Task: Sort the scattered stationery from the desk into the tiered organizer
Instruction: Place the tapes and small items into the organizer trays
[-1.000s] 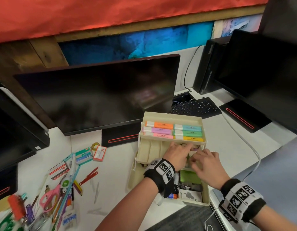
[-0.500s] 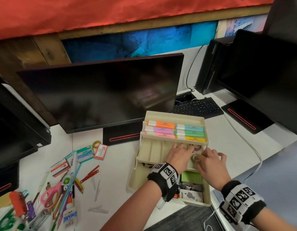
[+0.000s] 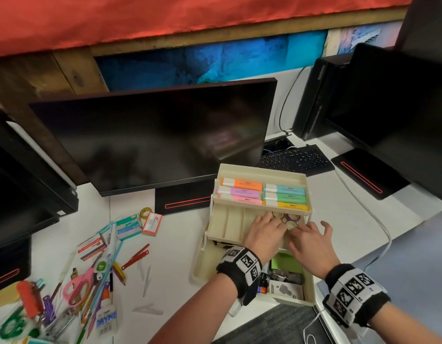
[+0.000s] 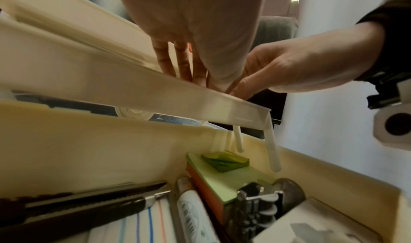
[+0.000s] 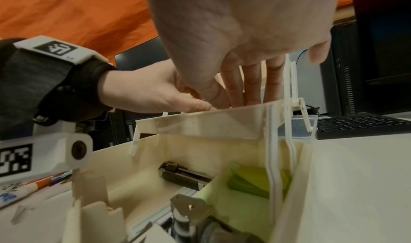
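Note:
The cream tiered organizer [image 3: 259, 170] stands open right of centre. Its top tier holds several pastel highlighters [image 3: 242, 192]. Both hands reach into the right end of the middle tier, where small tape rolls [image 3: 291, 225] lie. My left hand [image 3: 272, 219] has straight fingers [image 4: 184, 67] pointing down into the tray. My right hand [image 3: 299, 228] has spread fingers [image 5: 244, 81], its index finger touching a roll. The tray rim hides the fingertips in both wrist views. Green sticky notes [image 4: 224, 160] and a utility knife [image 4: 89, 199] lie in the bottom tier.
Loose stationery covers the desk's left: pink scissors [image 3: 77, 285], staple boxes [image 3: 129, 225], a yellow tape roll [image 3: 145, 212], a glue bottle [image 3: 106, 319]. A monitor [image 3: 153, 135] stands behind the organizer, a keyboard [image 3: 297, 160] behind right, a white cable [image 3: 378, 227] to the right.
Both hands have slid a little farther into the middle tier, closing in on the tape rolls. The organizer and the loose stationery have stayed put.

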### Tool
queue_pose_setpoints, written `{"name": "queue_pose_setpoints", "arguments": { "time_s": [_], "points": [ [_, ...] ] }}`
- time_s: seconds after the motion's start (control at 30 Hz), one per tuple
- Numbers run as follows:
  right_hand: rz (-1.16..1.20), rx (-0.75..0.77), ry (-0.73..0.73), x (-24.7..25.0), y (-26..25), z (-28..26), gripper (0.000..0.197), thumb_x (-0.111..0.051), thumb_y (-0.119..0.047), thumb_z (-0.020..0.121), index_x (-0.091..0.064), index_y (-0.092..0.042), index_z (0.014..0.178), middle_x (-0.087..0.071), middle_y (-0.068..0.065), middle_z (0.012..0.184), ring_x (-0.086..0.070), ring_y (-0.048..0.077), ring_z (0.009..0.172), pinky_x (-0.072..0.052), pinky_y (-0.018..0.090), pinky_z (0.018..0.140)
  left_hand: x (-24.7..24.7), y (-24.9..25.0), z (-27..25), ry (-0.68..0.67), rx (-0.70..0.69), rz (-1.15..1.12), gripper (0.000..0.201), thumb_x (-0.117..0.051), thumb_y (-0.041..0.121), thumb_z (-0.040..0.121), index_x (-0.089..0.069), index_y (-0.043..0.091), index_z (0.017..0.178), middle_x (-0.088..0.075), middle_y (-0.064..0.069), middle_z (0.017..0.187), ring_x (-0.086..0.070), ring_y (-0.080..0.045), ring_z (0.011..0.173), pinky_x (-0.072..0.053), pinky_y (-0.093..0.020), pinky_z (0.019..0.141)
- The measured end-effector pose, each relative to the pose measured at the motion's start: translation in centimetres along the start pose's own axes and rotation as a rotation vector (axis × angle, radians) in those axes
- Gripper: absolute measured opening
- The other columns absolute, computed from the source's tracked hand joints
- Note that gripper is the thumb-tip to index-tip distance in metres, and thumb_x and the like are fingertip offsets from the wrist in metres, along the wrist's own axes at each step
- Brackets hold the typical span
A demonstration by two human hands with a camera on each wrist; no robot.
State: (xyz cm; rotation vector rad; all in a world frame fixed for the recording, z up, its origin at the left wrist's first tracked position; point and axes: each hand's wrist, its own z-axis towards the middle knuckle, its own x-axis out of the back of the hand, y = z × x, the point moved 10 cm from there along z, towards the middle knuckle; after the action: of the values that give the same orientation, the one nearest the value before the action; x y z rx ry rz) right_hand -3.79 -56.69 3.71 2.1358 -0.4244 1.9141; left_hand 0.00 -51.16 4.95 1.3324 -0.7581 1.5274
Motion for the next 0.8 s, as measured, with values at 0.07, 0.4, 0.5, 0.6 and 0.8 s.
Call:
{"name": "queue_pose_setpoints", "arguments": {
  "time_s": [0.07, 0.4, 0.5, 0.6, 0.8],
  "points": [
    [-0.001, -0.004, 0.0, 0.1, 0.0, -0.1, 0.026, -0.04, -0.032, 0.092, -0.06, -0.027, 0.107, -0.058, -0.009, 0.109, -0.048, 0.016, 0.112, -0.013, 0.045, 0.103, -0.1, -0.3, -0.5, -0.015, 0.012, 0.019, 0.013, -0.078, 0.026, 0.065, -0.067, 0.024, 0.072, -0.064, 0.01, 0.072, -0.051, -0.013, 0.076, -0.045, -0.026, 0.066],
    [0.099, 0.098, 0.286, 3.5, -3.6, -0.3, 0.005, -0.063, -0.025, 0.076, -0.066, -0.026, 0.072, -0.065, -0.005, 0.076, -0.06, 0.025, 0.08, -0.027, 0.04, 0.083, 3.5, -2.7, -4.4, 0.108, 0.121, -0.135, 0.019, -0.05, 0.018, 0.087, -0.065, 0.01, 0.097, -0.059, -0.008, 0.095, -0.05, -0.025, 0.093, -0.043, -0.038, 0.079],
    [0.196, 0.224, 0.287, 4.8, -8.5, -0.4, 0.025, -0.04, -0.035, 0.078, -0.064, -0.03, 0.085, -0.059, -0.009, 0.078, -0.058, 0.02, 0.079, -0.024, 0.034, 0.074, 5.7, -7.0, -9.2, 0.235, 0.28, -0.191, 0.025, -0.043, 0.026, 0.087, -0.065, 0.017, 0.095, -0.059, -0.002, 0.091, -0.053, -0.022, 0.089, -0.041, -0.033, 0.078],
    [0.293, 0.413, 0.203, 4.2, -15.2, -0.8, 0.017, -0.05, -0.027, 0.081, -0.062, -0.027, 0.095, -0.053, -0.009, 0.083, -0.055, 0.019, 0.079, -0.035, 0.034, 0.072, 6.6, -12.8, -16.0, 0.242, 0.521, -0.284, 0.023, -0.044, 0.026, 0.092, -0.064, 0.019, 0.1, -0.061, 0.0, 0.096, -0.054, -0.019, 0.092, -0.039, -0.03, 0.083],
    [0.347, 0.729, -0.143, -0.5, -28.8, -2.9, 0.027, -0.05, -0.017, 0.089, -0.058, -0.021, 0.114, -0.048, -0.002, 0.106, -0.051, 0.016, 0.101, -0.042, 0.024, 0.084, 6.1, -20.6, -30.5, 0.145, 0.923, -0.341, 0.02, -0.044, 0.027, 0.095, -0.062, 0.018, 0.097, -0.065, 0.002, 0.091, -0.06, -0.014, 0.086, -0.044, -0.025, 0.077]
  ]
}}
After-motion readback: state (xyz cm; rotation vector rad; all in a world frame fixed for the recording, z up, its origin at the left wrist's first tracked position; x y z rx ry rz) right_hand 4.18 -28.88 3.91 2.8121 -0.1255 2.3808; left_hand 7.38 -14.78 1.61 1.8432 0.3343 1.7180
